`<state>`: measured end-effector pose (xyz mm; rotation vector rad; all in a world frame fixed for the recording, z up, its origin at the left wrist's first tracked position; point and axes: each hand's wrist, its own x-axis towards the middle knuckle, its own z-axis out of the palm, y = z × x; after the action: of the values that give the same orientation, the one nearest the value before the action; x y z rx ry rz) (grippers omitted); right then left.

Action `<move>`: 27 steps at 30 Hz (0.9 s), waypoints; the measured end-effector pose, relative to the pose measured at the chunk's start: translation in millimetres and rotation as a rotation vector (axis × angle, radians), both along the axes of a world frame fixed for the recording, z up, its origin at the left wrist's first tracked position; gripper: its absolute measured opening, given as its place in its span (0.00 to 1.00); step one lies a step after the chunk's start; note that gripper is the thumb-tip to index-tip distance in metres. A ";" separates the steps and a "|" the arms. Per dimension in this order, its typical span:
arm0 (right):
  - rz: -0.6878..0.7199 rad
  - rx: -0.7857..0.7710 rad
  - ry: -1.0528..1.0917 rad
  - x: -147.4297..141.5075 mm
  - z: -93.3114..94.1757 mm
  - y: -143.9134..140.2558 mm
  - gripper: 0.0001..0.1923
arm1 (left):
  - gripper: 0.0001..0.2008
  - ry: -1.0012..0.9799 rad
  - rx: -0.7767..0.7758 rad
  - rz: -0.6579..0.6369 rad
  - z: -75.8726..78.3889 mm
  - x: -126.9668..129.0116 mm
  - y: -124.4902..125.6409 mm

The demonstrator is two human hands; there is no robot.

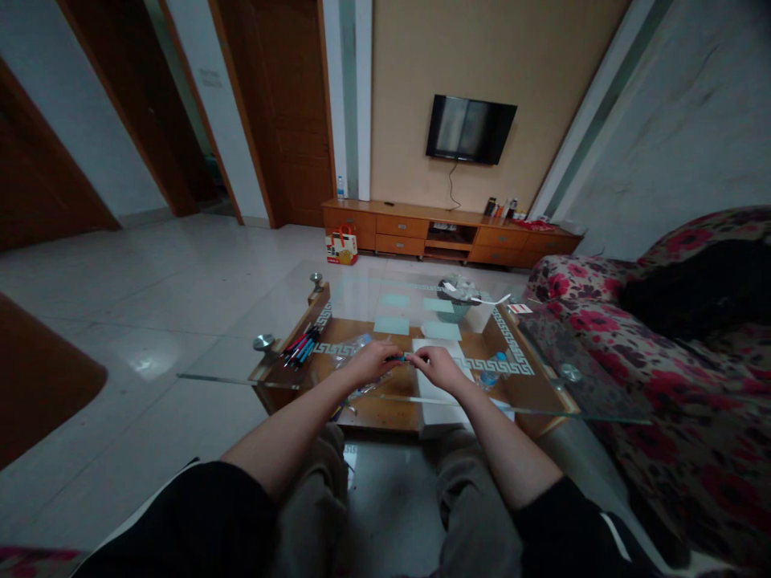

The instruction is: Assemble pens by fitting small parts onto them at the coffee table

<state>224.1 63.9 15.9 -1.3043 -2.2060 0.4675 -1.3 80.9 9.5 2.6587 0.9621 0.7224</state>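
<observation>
My left hand (374, 361) and my right hand (438, 368) meet above the glass coffee table (222, 378). Fingertips of both are pinched on a slim, dark and blue pen (400, 358), which lies crosswise between them and is mostly covered by the fingers. Left of my hands, a pile of pens (302, 347) in black, blue and red rests on the table. Crumpled clear plastic bags (346, 351) lie under and beside my left hand. Below my right hand is a white box (437, 409), seen at the table's near side.
A clear bottle with a blue cap (491, 371) is right of the white box. Farther back stand a lined basket (454, 309) and a red-and-white card (520, 308). A flowered sofa (596, 321) borders the right side; a wooden TV cabinet (397, 233) stands beyond.
</observation>
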 end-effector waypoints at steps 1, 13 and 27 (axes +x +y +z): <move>0.001 0.003 0.005 0.1 0.9 -0.3 0.21 | 0.10 -0.007 -0.004 0.000 -0.4 -0.1 0.6; -0.003 0.001 0.046 0.9 0.1 1.6 0.14 | 0.13 0.005 -0.056 -0.001 -5.5 -0.1 2.7; -0.005 0.004 0.078 -0.5 1.7 0.2 0.09 | 0.14 -0.002 -0.114 -0.009 -10.1 -0.7 5.8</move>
<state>223.6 64.0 17.7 -1.2680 -2.1376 0.5040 -2.0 86.8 -0.6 2.5616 0.9601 0.6483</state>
